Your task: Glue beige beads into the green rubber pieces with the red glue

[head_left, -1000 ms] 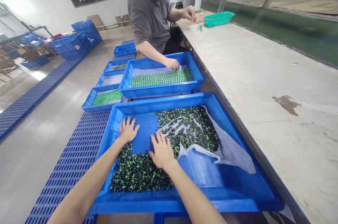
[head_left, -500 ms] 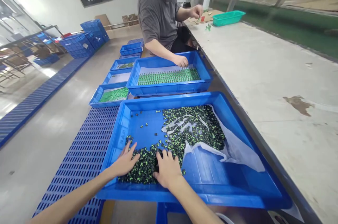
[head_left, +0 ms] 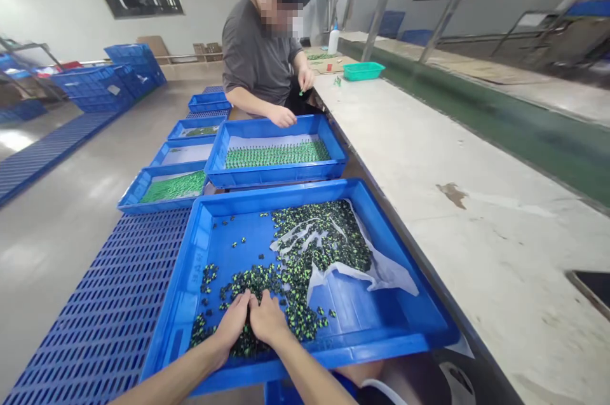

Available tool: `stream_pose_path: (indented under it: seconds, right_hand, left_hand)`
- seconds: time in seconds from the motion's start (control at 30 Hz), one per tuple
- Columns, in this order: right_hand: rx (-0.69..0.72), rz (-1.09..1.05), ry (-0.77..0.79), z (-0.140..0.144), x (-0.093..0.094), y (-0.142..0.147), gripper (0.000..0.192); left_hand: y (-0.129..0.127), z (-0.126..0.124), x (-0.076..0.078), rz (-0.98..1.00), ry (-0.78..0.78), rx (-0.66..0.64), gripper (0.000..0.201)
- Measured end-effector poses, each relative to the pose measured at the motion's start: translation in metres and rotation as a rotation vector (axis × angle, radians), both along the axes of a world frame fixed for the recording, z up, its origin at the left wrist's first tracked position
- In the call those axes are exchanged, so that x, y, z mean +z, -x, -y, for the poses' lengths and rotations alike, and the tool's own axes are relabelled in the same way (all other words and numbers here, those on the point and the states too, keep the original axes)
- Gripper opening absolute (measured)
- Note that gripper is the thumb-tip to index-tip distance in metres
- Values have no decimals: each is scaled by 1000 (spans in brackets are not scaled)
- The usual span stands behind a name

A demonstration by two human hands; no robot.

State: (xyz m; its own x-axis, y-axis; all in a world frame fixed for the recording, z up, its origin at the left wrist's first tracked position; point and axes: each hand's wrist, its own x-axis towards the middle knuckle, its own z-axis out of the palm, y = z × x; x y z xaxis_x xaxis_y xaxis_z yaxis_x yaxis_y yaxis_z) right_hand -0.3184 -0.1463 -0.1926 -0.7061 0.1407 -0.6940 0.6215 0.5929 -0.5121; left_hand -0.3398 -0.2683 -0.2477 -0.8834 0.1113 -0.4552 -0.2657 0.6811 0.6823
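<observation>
Pieces (head_left: pixel 300 309), small, black and green, loose: in the near tray (head_left: pixel 281 194), blue, partly heaped at its near left, partly spread farther back over a white sheet (head_left: pixel 391 273), strays on the bare bottom. Left hand (head_left: pixel 231 323) and right hand (head_left: pixel 267 319): side by side in the near heap, cupped inward, fingers curled, tips touching or nearly so, probably to bank pieces between the palms; whether any are pinched cannot be told. Sheet: crumpled, one edge bare, perhaps a liner for what lies on it. Near tray's walls: raised all round, seemingly against spilling. Second tray (head_left: pixel 281 177), blue, just beyond: green parts (head_left: pixel 276 156) in close rows, an order that likely keeps them apart and easy to count; a co-worker's hand (head_left: pixel 283 116) at its far rim. Side trays (head_left: pixel 157 205), blue, in a row at left: nearest, a green heap (head_left: pixel 176 185); next, a pale liner (head_left: pixel 190 156); next, dark green bits (head_left: pixel 200 131); farthest, contents unclear. Desk (head_left: pixel 429 157), at right: green tray (head_left: pixel 365 71) and bottle (head_left: pixel 333 41), apparently placed for the co-worker's reach.
</observation>
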Motion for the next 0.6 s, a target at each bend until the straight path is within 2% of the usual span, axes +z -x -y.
stream_pose_path:
  seconds: [0.13, 0.27, 0.43, 0.6]
  right_hand:
    - [-136, -8, 59, 3, -5, 9, 34]
    - [-223, -44, 94, -4, -2, 13, 32]
    - [-307, -111, 169, -33, 6, 13, 31]
    - [-504, -88, 316, -66, 2, 4, 35]
  left_hand:
    - [7, -21, 4, 88, -79, 174, 31]
    - [16, -36, 21, 141, -163, 259, 32]
    - [21, -46, 41, 240, -234, 290, 34]
    - [17, -48, 52, 338, -280, 363, 35]
